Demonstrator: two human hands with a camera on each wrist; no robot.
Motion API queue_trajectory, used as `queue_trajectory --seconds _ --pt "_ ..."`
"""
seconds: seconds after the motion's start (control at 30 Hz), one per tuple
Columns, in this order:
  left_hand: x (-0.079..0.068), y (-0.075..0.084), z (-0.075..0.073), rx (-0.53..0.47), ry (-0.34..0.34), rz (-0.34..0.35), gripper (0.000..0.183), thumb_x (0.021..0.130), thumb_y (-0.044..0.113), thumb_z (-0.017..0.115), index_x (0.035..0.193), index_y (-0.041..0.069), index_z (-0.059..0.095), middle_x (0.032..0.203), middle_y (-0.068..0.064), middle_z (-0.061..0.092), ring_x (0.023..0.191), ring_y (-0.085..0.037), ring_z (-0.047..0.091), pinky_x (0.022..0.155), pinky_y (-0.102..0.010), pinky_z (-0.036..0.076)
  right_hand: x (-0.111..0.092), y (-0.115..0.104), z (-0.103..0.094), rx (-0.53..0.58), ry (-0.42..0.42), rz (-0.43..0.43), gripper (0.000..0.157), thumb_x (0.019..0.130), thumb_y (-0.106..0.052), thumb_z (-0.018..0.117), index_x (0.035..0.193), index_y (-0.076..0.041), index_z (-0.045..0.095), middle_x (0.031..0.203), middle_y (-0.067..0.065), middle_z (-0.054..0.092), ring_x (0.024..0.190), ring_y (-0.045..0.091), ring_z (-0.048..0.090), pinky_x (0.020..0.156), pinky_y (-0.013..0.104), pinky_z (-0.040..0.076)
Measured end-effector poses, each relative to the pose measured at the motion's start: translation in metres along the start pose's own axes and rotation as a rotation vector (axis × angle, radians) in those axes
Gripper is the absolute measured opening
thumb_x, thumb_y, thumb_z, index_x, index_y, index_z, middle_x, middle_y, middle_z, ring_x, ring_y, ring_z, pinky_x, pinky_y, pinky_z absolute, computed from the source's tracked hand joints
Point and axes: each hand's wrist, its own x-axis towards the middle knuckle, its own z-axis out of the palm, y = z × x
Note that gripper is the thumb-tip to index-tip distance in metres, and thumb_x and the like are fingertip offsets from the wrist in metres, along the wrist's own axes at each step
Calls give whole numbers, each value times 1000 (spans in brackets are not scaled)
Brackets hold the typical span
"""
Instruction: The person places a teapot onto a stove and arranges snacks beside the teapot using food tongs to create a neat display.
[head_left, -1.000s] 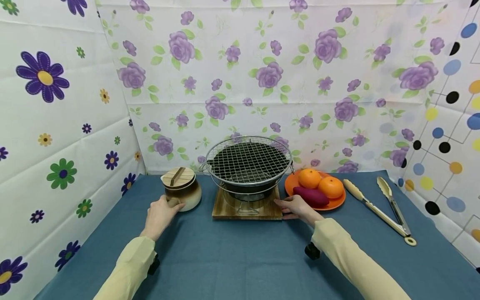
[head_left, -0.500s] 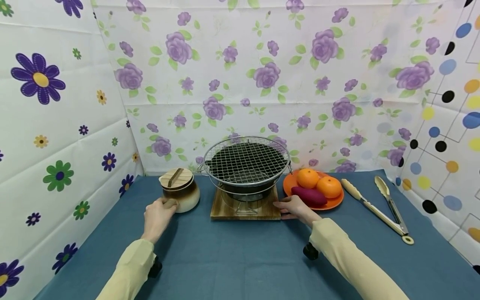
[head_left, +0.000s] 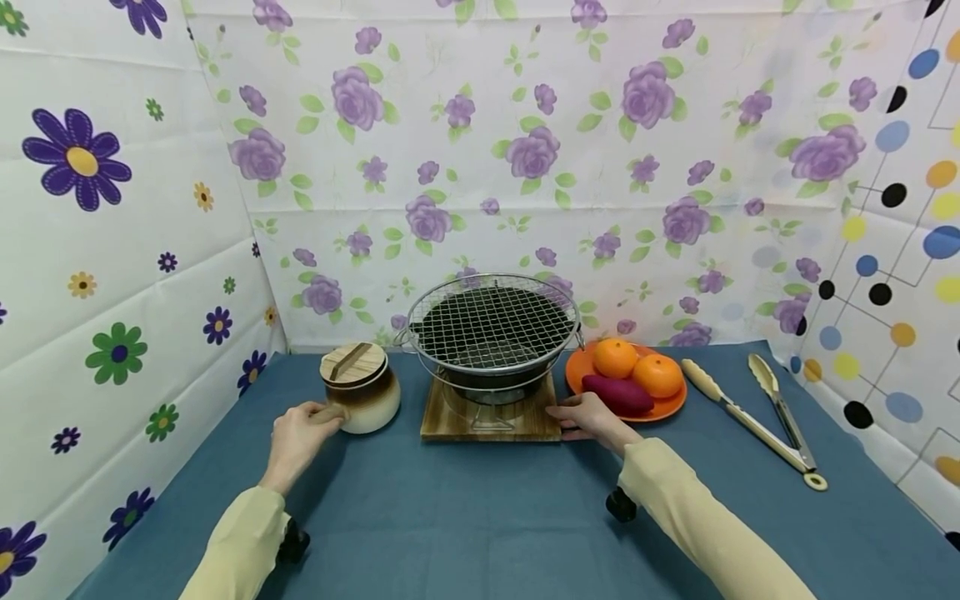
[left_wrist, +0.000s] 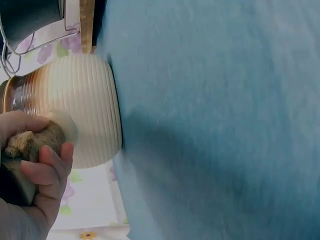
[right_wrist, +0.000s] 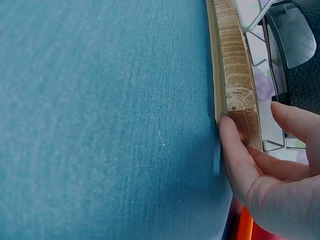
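My left hand (head_left: 300, 442) grips the stubby side handle (left_wrist: 37, 142) of a small ceramic pot (head_left: 372, 407), brown at the shoulder and cream below. A round wooden lid (head_left: 363, 363) with a darker bar covers the pot, which stands on the table. Fingers and thumb curl round the handle in the left wrist view. At the front right corner of a wooden board (head_left: 442, 421), my right hand (head_left: 597, 423) touches the edge with fairly straight fingers. On that board stands a round black grill (head_left: 487, 380) with a wire mesh top (head_left: 495, 325).
Right of the grill, an orange plate (head_left: 675, 408) bears two oranges (head_left: 615, 358) and a purple sweet potato (head_left: 618, 394). Spread tongs (head_left: 757, 426) lie farther right on the blue tablecloth (head_left: 480, 517). Patterned cloth walls (head_left: 465, 67) enclose the back and sides.
My left hand has drawn the pot slightly nearer and turned it, so its handle points more to the left. The right hand stays at the board's corner. The head view has shifted a little.
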Motion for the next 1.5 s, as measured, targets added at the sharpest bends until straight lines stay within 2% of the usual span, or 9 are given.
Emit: queue_trajectory --seconds 0.2,0.4,0.63,1.0,1.37,1.5 --pt "1 0 -6 -2 -61 -22 32 80 24 67 92 -6 64 74 -10 62 61 -21 55 49 -33 46 1 -1 0 7 -2 3 44 87 -12 62 118 16 47 100 19 60 85 28 59 70 40 53" --pt "1 4 -12 -25 -83 -22 31 80 23 67 91 -6 64 67 -5 59 57 -18 52 47 -31 44 1 -1 1 4 3 -2 42 88 -11 62 117 16 48 100 18 60 85 27 59 70 40 53" --pt "2 13 -25 -64 -88 6 32 81 24 67 92 -5 65 61 -7 58 50 -16 52 43 -30 44 2 0 -1 2 5 -3 41 87 -11 63 115 16 50 98 17 61 82 26 60 69 40 53" --pt "0 25 -47 -78 -82 7 37 81 33 68 93 -2 66 60 -2 58 51 -18 54 45 -31 45 3 1 -1 -5 11 6 40 85 -9 66 113 15 52 95 16 62 83 26 60 69 40 53" --pt "1 31 -65 -110 -72 -19 42 81 35 68 97 -3 64 64 -6 61 56 -26 58 47 -33 48 3 1 -1 2 1 -2 40 83 -9 67 112 15 52 98 17 62 86 27 60 69 40 53" --pt "3 34 -73 -93 -65 3 42 81 35 67 97 -3 65 64 -6 62 54 -23 57 47 -32 47 3 2 -1 7 -9 -7 40 84 -8 66 113 15 52 99 17 61 88 28 60 69 40 53"
